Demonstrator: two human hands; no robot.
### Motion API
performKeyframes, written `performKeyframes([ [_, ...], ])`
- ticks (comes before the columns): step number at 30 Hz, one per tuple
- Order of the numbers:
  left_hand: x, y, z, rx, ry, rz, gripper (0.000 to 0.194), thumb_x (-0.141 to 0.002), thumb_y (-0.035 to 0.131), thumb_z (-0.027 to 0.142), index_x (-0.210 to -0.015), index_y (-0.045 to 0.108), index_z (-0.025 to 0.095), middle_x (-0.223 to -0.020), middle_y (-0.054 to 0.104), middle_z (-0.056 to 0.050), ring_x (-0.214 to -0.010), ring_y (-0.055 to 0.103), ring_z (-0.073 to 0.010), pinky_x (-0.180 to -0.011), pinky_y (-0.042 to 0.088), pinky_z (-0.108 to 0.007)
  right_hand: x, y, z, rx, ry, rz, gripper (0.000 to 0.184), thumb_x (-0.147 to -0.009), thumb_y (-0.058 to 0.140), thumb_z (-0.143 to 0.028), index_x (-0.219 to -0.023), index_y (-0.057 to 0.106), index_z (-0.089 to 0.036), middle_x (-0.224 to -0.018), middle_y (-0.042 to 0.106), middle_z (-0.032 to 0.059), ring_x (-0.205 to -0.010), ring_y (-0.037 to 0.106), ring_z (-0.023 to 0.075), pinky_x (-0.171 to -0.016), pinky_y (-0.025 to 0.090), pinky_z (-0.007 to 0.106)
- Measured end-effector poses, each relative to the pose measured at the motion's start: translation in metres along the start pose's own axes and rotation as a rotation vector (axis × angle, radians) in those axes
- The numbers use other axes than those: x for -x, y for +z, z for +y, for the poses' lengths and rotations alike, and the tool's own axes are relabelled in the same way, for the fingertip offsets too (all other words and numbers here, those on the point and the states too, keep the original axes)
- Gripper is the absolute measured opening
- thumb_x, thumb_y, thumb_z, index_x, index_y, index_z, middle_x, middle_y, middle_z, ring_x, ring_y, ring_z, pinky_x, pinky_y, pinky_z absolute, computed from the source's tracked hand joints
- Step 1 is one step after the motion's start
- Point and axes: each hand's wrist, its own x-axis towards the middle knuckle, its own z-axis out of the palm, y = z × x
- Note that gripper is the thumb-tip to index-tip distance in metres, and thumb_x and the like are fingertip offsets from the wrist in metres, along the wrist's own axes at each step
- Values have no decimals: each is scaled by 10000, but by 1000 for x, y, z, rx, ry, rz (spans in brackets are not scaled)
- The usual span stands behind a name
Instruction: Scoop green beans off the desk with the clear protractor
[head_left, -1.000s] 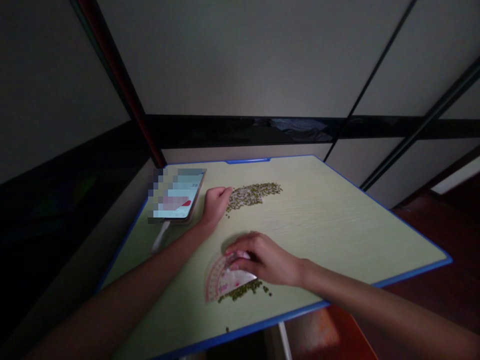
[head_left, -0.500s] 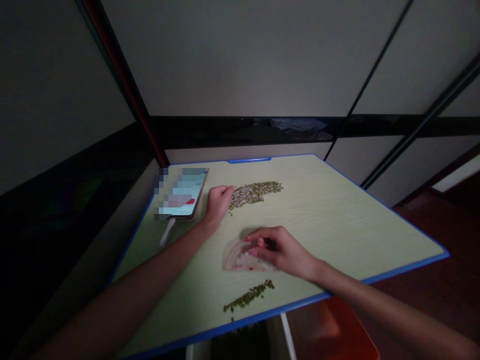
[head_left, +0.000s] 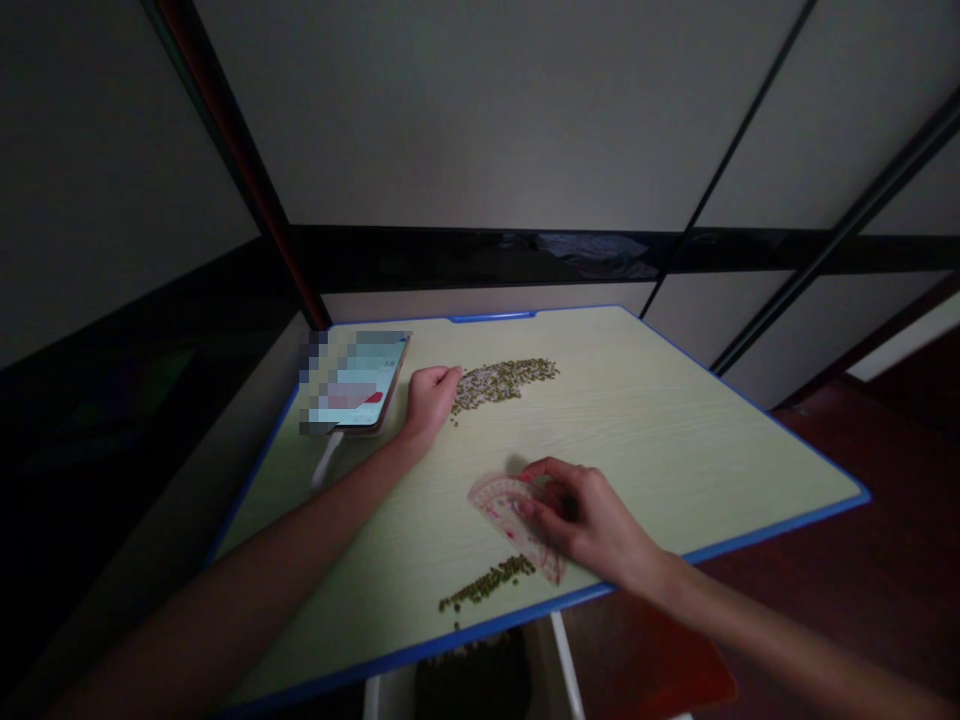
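My right hand (head_left: 589, 520) grips a clear pink protractor (head_left: 510, 508) lying on the pale green table (head_left: 675, 440), its straight edge turned toward a thin line of green beans (head_left: 487, 583) near the front edge. My left hand (head_left: 429, 400) rests curled beside a larger patch of green beans (head_left: 506, 378) at the back of the table, fingertips touching the patch's left end. What the curled fingers hold, if anything, is hidden.
A lit phone (head_left: 358, 388) lies at the back left corner with a white cable (head_left: 326, 462) running toward me. The table has a blue rim (head_left: 495, 318). A dark container (head_left: 472, 680) sits below the front edge. Walls with dark frames stand behind.
My right hand lifted the protractor off the front beans, moved it back, then turned it so its straight edge faces the bean line from the right. My left hand stayed put.
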Motion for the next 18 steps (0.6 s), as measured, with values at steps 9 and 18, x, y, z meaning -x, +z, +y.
performKeyframes([
  [9,1,0,1,-4,-2,4,329,-662,493,298,-375,361,206,-326,287,73,-345,262,-70,-372,188,-225,-3,19,-12,53,-31,26,174,-753,517,-223,-889,597,-152,-468,400,-64,-432,350,85,-436,241,213],
  [18,1,1,1,6,5,-2,338,-673,489,277,-380,335,210,-334,279,77,-349,257,-70,-383,189,-232,-13,23,-22,-14,-102,-43,215,-771,515,-190,-955,614,-139,-548,501,-38,-478,421,92,-480,314,208],
])
